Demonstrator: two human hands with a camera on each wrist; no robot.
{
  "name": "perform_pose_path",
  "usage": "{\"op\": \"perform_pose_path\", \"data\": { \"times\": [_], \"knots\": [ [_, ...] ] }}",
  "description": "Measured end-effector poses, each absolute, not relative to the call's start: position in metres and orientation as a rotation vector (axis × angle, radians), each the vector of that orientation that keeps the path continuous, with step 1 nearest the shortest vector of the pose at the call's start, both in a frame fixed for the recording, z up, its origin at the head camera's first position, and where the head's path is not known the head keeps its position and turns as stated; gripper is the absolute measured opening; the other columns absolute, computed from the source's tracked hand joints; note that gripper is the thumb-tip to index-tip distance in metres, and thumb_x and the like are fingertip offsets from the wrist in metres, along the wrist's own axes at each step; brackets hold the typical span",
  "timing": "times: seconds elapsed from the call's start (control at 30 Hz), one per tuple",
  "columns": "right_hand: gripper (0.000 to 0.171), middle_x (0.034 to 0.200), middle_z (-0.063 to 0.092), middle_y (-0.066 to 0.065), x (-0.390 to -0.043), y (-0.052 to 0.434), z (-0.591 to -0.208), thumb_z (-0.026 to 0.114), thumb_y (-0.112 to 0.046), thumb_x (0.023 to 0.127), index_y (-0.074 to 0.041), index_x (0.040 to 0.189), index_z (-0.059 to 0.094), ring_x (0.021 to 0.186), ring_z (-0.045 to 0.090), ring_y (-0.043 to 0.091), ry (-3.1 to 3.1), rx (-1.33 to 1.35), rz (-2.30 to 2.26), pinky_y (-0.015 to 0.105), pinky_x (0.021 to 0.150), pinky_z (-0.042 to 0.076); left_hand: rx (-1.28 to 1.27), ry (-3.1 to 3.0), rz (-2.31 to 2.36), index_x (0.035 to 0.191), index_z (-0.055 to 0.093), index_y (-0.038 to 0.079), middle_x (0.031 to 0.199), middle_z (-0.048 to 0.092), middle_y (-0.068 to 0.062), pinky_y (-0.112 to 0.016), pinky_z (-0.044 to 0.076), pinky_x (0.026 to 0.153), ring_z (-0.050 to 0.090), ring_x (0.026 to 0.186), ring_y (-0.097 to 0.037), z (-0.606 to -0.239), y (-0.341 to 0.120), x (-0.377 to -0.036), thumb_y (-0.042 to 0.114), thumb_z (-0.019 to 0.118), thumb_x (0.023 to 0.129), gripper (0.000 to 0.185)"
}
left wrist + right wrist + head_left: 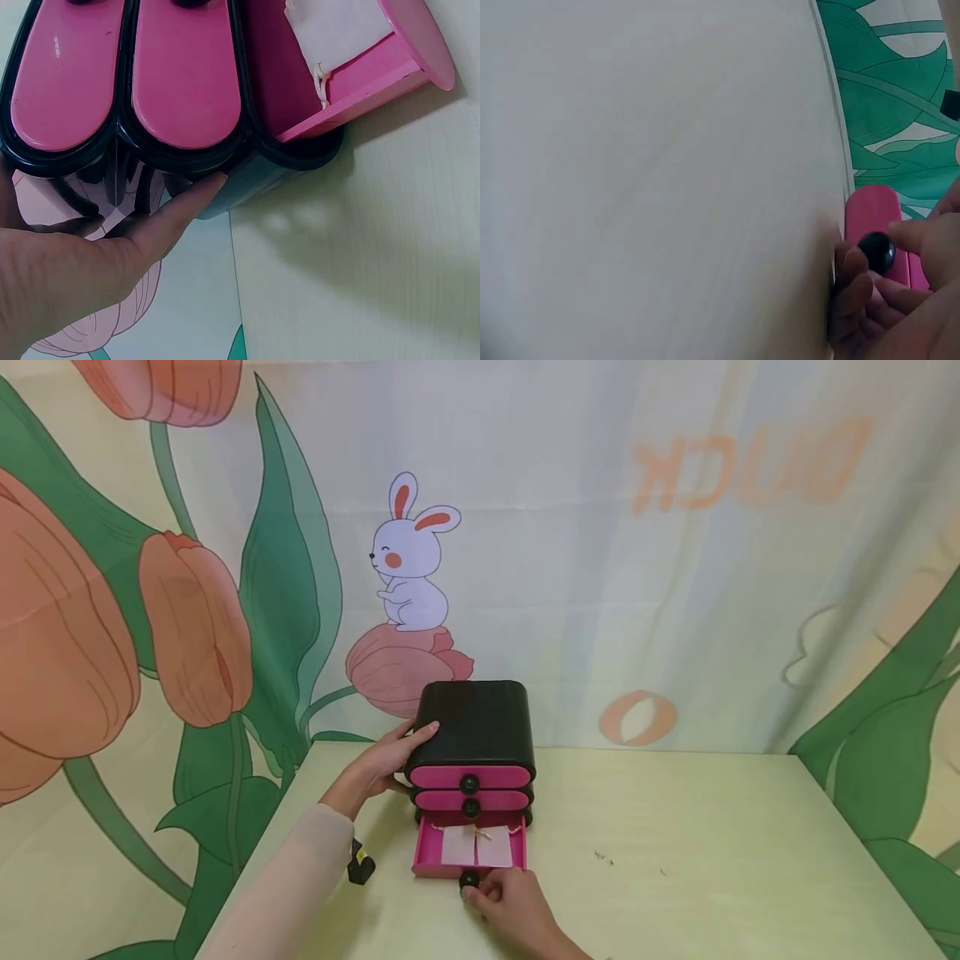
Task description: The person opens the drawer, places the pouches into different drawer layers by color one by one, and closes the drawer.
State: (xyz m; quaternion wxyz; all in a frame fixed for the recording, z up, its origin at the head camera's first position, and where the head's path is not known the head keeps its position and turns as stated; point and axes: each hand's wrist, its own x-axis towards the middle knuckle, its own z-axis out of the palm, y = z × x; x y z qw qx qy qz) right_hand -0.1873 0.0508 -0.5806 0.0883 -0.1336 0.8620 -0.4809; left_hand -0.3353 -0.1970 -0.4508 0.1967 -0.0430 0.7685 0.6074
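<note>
The left hand [386,758] rests flat against the side of the black chest [474,722] on the bench [712,852]. The right hand [513,906] pinches the knob [468,879] of the pulled-out bottom drawer [470,851].

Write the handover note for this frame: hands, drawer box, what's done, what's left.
Left hand: flat against the left side of the black drawer box, steadying it.
Right hand: fingers pinch the black knob of the bottom drawer.
Done: the bottom drawer is pulled out; two pale pouches lie inside. The upper two drawers are closed.
Left: probably closing the bottom drawer or taking out the pouches; nothing lifted yet.
</note>
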Motion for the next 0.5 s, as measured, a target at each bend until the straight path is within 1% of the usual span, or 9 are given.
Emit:
{"op": "perform_pose_path", "data": {
  "times": [0.13, 0.2, 0.37, 0.5],
  "knots": [
    [0.030, 0.061, 0.060, -0.009, -0.189, 0.041, -0.586, 0.083, -0.032, 0.093, -0.013, 0.073, 0.071, 0.060, 0.054, 0.006, 2.652, -0.337, -1.520, 0.023, 0.053, 0.045, -0.116, 2.154, 1.701, 0.171, 0.014, 0.023, 0.155, 0.050, -0.025, -0.074, 0.050, 0.097, 0.049, 0.140, -0.050, -0.450, -0.195, -0.335, 0.070, 0.065, 0.095, 0.103],
    [0.030, 0.060, 0.061, -0.009, -0.193, 0.039, -0.585, 0.083, -0.031, 0.093, -0.013, 0.073, 0.071, 0.057, 0.056, 0.005, 2.660, -0.291, -1.572, 0.023, 0.051, 0.047, -0.112, 2.154, 1.704, 0.171, 0.014, 0.023, 0.156, 0.049, -0.025, -0.074, 0.050, 0.097, 0.049, 0.141, -0.050, -0.451, -0.194, -0.335, 0.071, 0.065, 0.095, 0.103],
    [0.026, 0.061, 0.068, -0.001, -0.214, 0.041, -0.583, 0.081, -0.025, 0.095, -0.010, 0.077, 0.071, 0.047, 0.060, 0.007, 2.606, -0.235, -1.690, 0.026, 0.047, 0.050, -0.112, 2.153, 1.710, 0.171, 0.016, 0.024, 0.154, 0.052, -0.024, -0.074, 0.051, 0.096, 0.050, 0.140, -0.049, -0.452, -0.189, -0.336, 0.071, 0.065, 0.094, 0.102],
    [0.024, 0.064, 0.071, 0.004, -0.232, 0.044, -0.586, 0.079, -0.022, 0.097, -0.008, 0.079, 0.072, 0.046, 0.062, 0.009, 2.600, -0.254, -1.702, 0.026, 0.047, 0.051, -0.109, 2.146, 1.710, 0.171, 0.016, 0.023, 0.152, 0.054, -0.024, -0.073, 0.052, 0.095, 0.051, 0.140, -0.048, -0.454, -0.186, -0.334, 0.069, 0.065, 0.096, 0.101]
  ]
}}
